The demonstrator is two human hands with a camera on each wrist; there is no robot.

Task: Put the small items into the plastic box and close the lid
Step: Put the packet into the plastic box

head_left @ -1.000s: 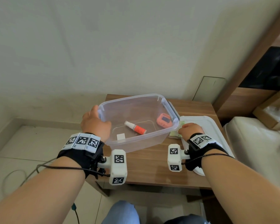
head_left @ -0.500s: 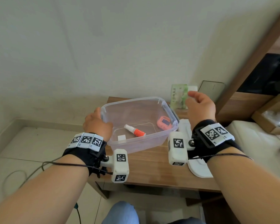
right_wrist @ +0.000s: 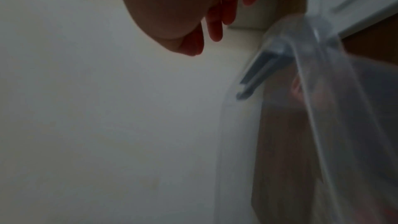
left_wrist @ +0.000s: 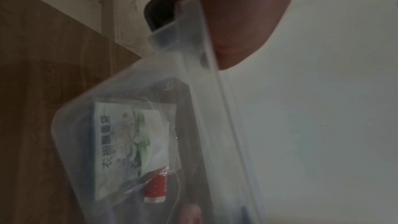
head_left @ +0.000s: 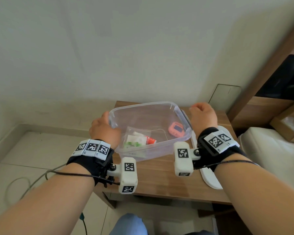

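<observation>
Clear plastic box (head_left: 148,133) sits on the wooden bedside table (head_left: 161,177), its near-left rim gripped by the left hand (head_left: 104,131); inside lie a green-printed sachet (head_left: 134,141), a red-capped tube (head_left: 150,140) and, farther back, a pink gadget (head_left: 176,128). Beyond the box's right rim the right hand (head_left: 203,116) hovers empty, fingers loosely curled. Loading looks done, while the white lid (head_left: 210,180) lies on the table to the right, not yet fitted.

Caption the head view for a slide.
Left hand grips the clear box holding packet, tube and pink gadget; lid off.

The green and white packet (head_left: 134,141) that the right hand (head_left: 203,116) held up beside the plastic box (head_left: 175,146) now lies inside it, and that hand is empty.
</observation>
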